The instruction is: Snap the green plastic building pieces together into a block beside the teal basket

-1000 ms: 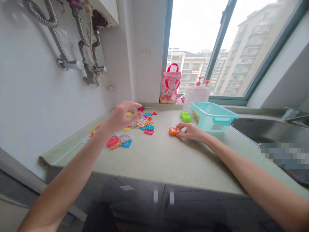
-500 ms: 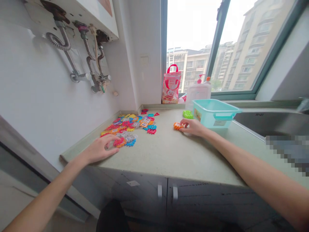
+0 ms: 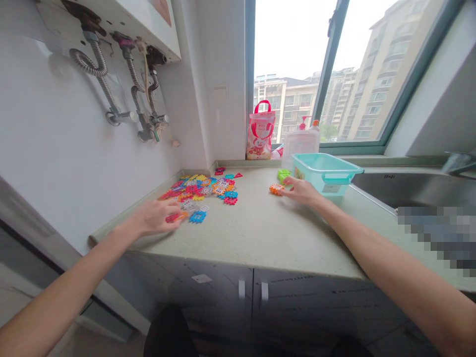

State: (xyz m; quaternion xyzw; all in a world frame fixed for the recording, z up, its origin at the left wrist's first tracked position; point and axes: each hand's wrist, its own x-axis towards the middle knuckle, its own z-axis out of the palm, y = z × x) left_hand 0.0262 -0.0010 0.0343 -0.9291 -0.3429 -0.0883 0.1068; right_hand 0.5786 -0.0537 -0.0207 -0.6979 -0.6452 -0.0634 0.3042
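Observation:
My left hand point(image 3: 158, 218), slightly blurred, has its fingers closed on red and orange toothed plastic building pieces point(image 3: 177, 216) at the near edge of the pile. Just right of it lies a blue piece point(image 3: 197, 216) with a square grid centre. The mixed pile point(image 3: 201, 187) of red, yellow, white, orange and blue pieces spreads behind. Across the counter, my right hand point(image 3: 302, 191) has its thumb and finger apart at the right edge of a small orange stack point(image 3: 276, 189). Green pieces point(image 3: 283, 175) sit stacked just behind, beside the turquoise basket point(image 3: 323, 173).
A metal sink point(image 3: 405, 191) is set in the counter point(image 3: 238, 238) at the right. A pink and clear bag point(image 3: 261, 136) and a jug-like container point(image 3: 301, 146) stand by the window. Pipes point(image 3: 139, 109) hang at the upper left, below a white wall unit.
My left hand has closed on the red and orange pieces and shifted them left, away from the blue piece. My right fingers have loosened from the orange stack. The view has shifted slightly.

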